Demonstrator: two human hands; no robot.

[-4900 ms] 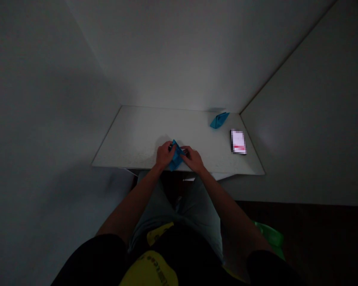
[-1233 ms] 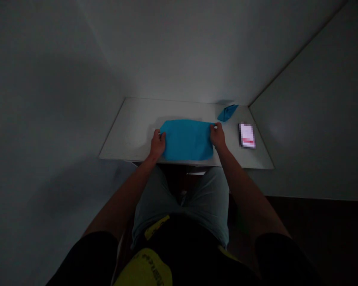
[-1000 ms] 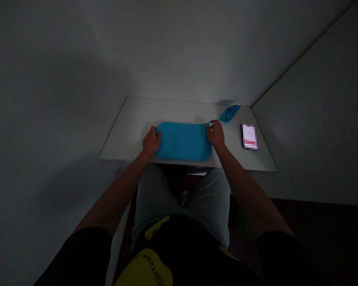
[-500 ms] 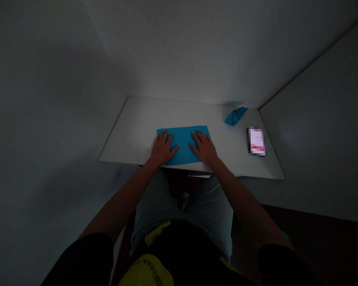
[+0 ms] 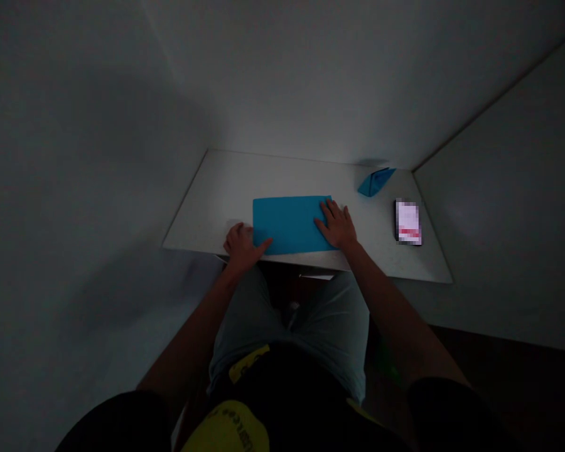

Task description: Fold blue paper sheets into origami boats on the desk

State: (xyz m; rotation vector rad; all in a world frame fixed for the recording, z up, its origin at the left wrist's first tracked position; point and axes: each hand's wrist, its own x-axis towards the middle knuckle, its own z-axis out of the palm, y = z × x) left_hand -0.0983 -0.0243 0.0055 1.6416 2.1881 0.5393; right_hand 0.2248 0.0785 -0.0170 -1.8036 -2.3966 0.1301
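A blue sheet of paper (image 5: 289,225) lies flat near the front edge of the white table. My left hand (image 5: 242,247) is at its left edge, the thumb over the near left corner and the other fingers bent on the table beside the paper. My right hand (image 5: 338,226) rests on the paper's right end with its fingers spread and partly past the edge. Neither hand grips anything.
A folded blue paper piece (image 5: 375,182) stands at the table's back right. A phone (image 5: 408,222) with a lit, blurred screen lies in front of it. Walls border the white table (image 5: 230,182) at the back and sides.
My left hand has slid off the sheet to its left edge, and its fingers have curled. My right hand has shifted right on the sheet, which lies a little further right in view.
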